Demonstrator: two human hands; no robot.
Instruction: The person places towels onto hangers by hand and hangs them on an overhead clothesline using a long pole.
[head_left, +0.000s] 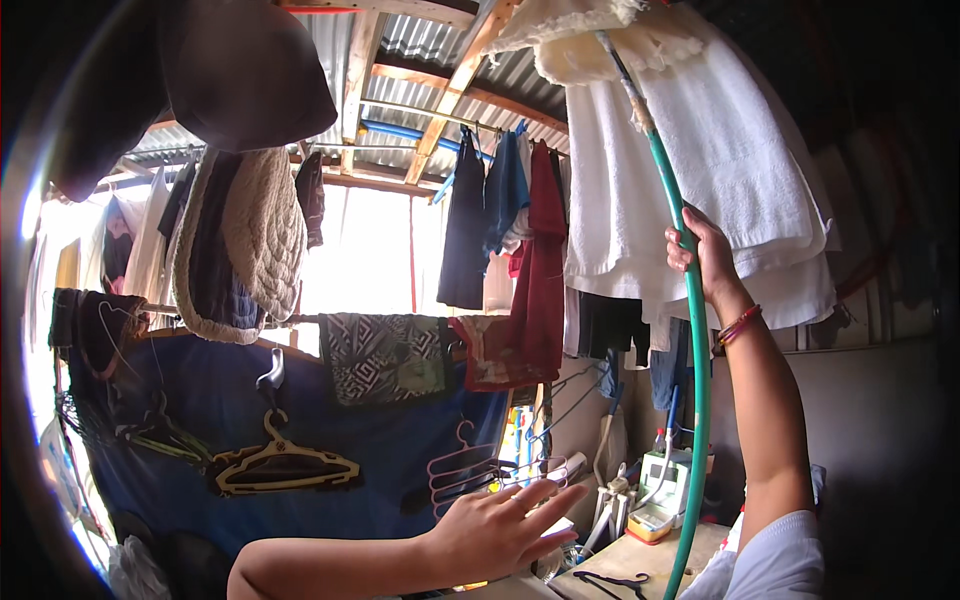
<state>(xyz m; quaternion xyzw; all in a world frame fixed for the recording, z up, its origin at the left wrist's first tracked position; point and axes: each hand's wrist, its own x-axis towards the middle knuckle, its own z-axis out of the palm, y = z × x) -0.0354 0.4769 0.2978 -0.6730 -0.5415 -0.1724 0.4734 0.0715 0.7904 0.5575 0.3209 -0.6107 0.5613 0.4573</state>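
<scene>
My right hand (705, 251) is raised and closed around a long green pole (699, 360). The pole's dark, worn upper end reaches a frayed cream cloth (615, 56) at the top, beside hanging white towels (705, 172). My left hand (510, 525) is low in the middle, palm down, with its fingers apart and nothing in it. Behind it hangs a pink wire hanger (461, 454). A black hanger (611, 579) lies on a table (675, 555) at the lower right, near the pole.
Clothes (461, 225) hang from a rod under the corrugated roof. Braided rugs (262, 232) hang at the left, and a patterned cloth (386, 356) lies over a rail. Yellowish hangers (285, 469) hang before a blue tarpaulin (397, 427). Dark rounded things (240, 82) hang close at the upper left.
</scene>
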